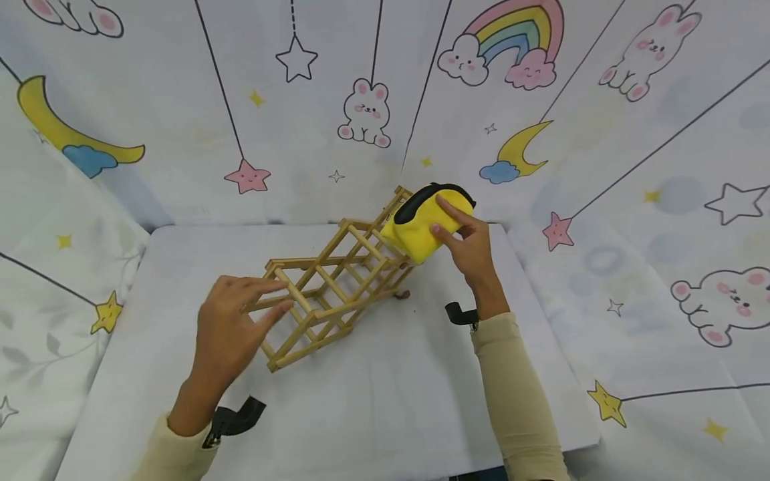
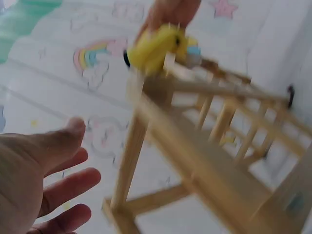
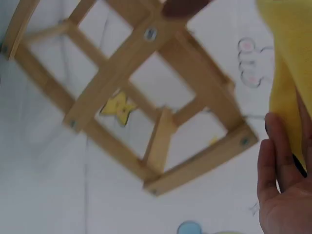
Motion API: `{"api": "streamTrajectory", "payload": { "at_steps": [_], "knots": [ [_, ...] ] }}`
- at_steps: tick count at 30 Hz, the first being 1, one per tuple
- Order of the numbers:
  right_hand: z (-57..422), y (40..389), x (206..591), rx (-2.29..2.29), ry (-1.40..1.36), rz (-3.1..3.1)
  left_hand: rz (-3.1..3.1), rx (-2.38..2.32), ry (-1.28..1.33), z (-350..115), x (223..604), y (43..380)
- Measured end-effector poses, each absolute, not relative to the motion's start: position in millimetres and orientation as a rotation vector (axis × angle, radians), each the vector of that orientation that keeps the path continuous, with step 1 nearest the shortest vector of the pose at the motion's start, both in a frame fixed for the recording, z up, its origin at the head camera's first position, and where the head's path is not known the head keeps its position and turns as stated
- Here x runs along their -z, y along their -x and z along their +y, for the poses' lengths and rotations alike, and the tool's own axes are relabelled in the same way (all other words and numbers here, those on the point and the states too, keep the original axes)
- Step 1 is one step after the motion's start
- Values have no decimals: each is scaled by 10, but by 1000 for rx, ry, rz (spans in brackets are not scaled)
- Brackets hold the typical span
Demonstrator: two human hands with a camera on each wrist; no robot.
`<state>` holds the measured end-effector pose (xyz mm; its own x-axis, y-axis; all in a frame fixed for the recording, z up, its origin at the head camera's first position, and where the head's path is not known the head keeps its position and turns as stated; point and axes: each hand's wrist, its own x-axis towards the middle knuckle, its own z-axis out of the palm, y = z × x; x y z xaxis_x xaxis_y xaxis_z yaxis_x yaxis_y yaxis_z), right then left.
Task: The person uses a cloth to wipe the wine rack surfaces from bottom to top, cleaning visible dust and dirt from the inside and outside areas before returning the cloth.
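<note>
My right hand [image 1: 472,244] grips a yellow soft toy [image 1: 424,227] with black patches, thumb and fingers on its near side. The toy is at the far right end of a wooden lattice rack [image 1: 325,310], overlapping it in the head view. At the rack's near left end is my left hand [image 1: 231,327], thumb and fingers spread apart. In the left wrist view that hand [image 2: 48,180] is beside the rack's bars [image 2: 131,161] with nothing between its fingers. The right wrist view shows the yellow cloth [image 3: 287,63] against the fingers.
The rack stands on a white tabletop [image 1: 385,401]. Behind and at the sides hangs a white cloth [image 1: 301,133] printed with bunnies, stars and moons. A small brown piece [image 1: 402,294] shows by the rack's right lower end. Each wrist carries a black camera mount [image 1: 237,417].
</note>
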<state>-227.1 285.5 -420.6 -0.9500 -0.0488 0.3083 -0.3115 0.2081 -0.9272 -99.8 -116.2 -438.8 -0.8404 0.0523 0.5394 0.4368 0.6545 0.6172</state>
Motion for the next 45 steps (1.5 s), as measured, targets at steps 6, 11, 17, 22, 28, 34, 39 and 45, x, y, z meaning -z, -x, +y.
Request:
{"api": "streamTrajectory", "payload": {
  "at_steps": [6,11,17,22,28,34,39,45],
  "knots": [
    [3032,2359,4304,-1806,-205,-2268,-2386,1068,540,-886,4482,852],
    [3116,2298,4303,-1760,-154,-2337,-2340,1053,533,-915,4539,958],
    [3206,2197,4236,-1861,-196,-2287,-2325,1058,343,-1188,4544,1296],
    [3179,2057,4261,-1948,-214,-2298,-2322,1157,226,-1295,4567,1587],
    [3158,1828,4257,-1941,-128,-2060,-2327,1273,203,-1333,4583,1773],
    [3101,1560,4460,-1798,-135,-2084,-2361,1290,221,-1393,4638,1859],
    [3189,1417,4884,-1321,36,-2347,-2361,1313,282,-1418,4707,1904],
    [3287,1193,5008,-1193,135,-2233,-2293,1450,315,-1402,4777,1941]
  ]
}}
